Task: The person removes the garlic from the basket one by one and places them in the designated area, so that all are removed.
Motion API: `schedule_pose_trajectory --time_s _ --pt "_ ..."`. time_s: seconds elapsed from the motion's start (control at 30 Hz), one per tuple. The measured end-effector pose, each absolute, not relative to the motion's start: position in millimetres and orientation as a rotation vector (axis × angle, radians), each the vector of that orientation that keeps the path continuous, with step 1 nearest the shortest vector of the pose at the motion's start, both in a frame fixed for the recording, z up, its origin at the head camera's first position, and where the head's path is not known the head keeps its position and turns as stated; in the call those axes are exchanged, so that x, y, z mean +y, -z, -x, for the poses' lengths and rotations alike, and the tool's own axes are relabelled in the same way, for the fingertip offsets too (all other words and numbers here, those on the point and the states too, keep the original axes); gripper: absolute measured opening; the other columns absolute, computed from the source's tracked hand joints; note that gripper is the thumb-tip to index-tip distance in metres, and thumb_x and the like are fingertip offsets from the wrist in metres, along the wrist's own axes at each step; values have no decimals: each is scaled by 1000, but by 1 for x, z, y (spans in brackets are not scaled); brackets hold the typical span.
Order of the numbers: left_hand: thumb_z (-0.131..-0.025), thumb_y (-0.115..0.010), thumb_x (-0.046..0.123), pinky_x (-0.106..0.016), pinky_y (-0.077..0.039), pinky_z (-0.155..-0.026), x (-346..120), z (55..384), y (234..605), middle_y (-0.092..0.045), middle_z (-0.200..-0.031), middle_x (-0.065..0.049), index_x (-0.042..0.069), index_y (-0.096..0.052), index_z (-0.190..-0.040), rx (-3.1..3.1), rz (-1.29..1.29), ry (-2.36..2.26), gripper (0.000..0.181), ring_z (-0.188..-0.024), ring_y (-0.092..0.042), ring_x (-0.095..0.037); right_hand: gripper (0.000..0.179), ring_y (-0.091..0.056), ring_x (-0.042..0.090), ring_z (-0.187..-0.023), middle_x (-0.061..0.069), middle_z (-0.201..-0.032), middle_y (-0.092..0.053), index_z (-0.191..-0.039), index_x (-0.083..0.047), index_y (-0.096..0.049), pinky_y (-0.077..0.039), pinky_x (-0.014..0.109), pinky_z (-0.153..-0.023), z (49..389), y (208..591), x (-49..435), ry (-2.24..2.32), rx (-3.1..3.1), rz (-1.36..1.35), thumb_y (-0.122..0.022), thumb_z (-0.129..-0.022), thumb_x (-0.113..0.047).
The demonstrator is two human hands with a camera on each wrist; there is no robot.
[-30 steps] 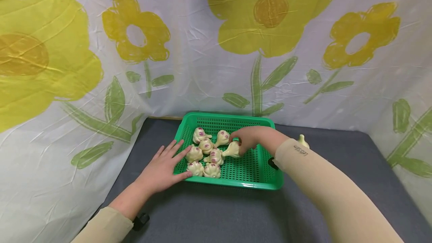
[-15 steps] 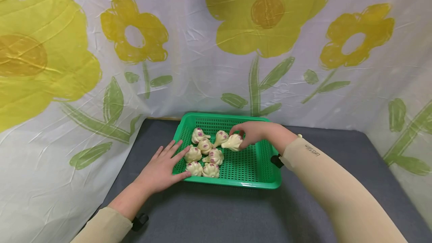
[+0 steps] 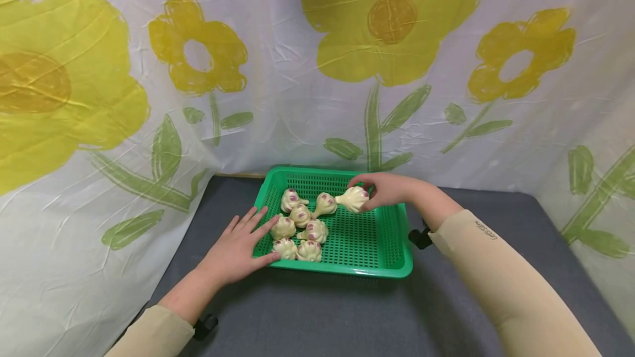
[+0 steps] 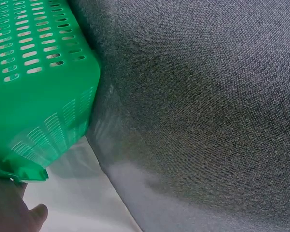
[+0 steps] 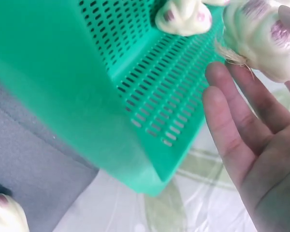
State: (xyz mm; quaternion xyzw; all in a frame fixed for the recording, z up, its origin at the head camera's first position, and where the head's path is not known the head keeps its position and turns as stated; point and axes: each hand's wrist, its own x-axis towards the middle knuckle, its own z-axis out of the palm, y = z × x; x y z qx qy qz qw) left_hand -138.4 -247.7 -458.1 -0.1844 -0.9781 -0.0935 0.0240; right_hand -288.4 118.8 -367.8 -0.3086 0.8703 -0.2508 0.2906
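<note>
In the head view a green plastic basket (image 3: 342, 272) holds several cream garlic bulbs with purple streaks, grouped at its left side. My right hand (image 3: 389, 189) pinches one garlic bulb (image 3: 353, 199) over the basket's far part, its stem pointing left. The right wrist view shows that held bulb (image 5: 266, 38) with its roots facing the fingers, and my right palm (image 5: 280, 179) below it. My left hand (image 3: 239, 249) lies with spread, straight fingers over the basket's left rim. In the left wrist view only a bit of the left hand (image 4: 14, 208) shows beside the basket's corner.
Outside the basket, another garlic bulb (image 5: 7, 215) lies on the dark grey table (image 3: 317, 313), seen in the right wrist view. A white curtain (image 3: 278, 70) with painted yellow flowers hangs behind the table and around its sides.
My right hand has moved the held garlic bulb up and away toward the basket's far side, then rightward, apart from the grouped bulbs. The left hand has stayed in place.
</note>
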Motion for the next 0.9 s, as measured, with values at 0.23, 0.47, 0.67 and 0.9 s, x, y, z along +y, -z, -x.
schedule_pose_trajectory --time_s 0.23,0.47,0.67,0.9 --pt "-87 -43 79 -60 -15 -118 -249 137 459 -20 -164 -6 28 -29 -158 -3018 563 285 89 -151 -14 -31 61 -65 23 -95 10 -118 -59 -145 -20 -46 -53 37 -77 287 363 137 802 2343 848 -73 -90 -24" --pt "-87 -40 81 -60 -15 -117 -249 138 460 -19 -165 -6 31 -26 -158 -3017 565 280 89 -151 -14 -31 62 -63 29 -100 11 -116 -61 -145 -15 -47 -54 40 -79 287 367 163 917 2409 883 -74 -90 -22" --pt "-87 -47 77 -60 -14 -118 -247 138 460 -19 -165 -5 31 -26 -158 -3024 562 291 87 -151 -13 -30 61 -64 33 -105 16 -118 -61 -144 -12 -48 -56 42 -83 285 372 190 1006 2474 867 -75 -90 -18" --pt "-88 -51 74 -60 -14 -118 -247 139 459 -19 -165 -5 31 -26 -159 -3026 563 284 87 -151 -14 -31 58 -63 30 -104 15 -121 -60 -142 -15 -49 -53 42 -84 282 376 224 1054 2571 812 -75 -90 -18"
